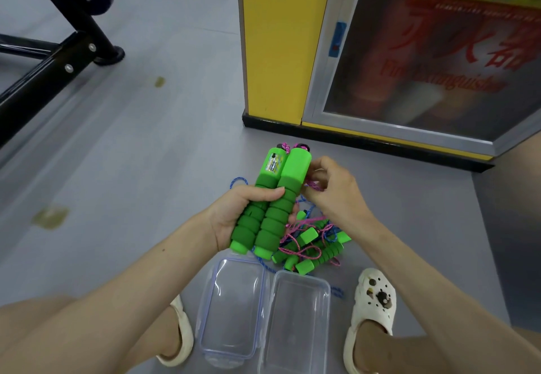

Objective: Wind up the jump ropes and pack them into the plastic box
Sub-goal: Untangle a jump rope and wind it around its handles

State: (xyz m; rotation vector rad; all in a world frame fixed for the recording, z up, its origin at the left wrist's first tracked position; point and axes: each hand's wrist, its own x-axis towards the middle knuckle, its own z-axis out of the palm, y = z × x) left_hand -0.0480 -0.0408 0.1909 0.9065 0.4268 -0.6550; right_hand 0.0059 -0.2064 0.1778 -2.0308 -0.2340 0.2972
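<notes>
Gripping two green ribbed-foam jump-rope handles (272,198) side by side, upright, in the left hand (234,215). Pinching thin pink braided cord (314,187) just beside them with the right hand (333,189). Below, on the grey floor (146,154): tangled heap of more green-handled ropes (313,244). Nearer, between the feet: clear rectangular plastic box (298,324), open, blue-sealed lid (234,300) just beside it.

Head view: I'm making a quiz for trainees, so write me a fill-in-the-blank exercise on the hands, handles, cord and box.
The left hand grips ____ green handles together.
The right hand pinches a ____ cord beside them.
The plastic box stands open and ____.
Missing words: two; pink; empty.
</notes>
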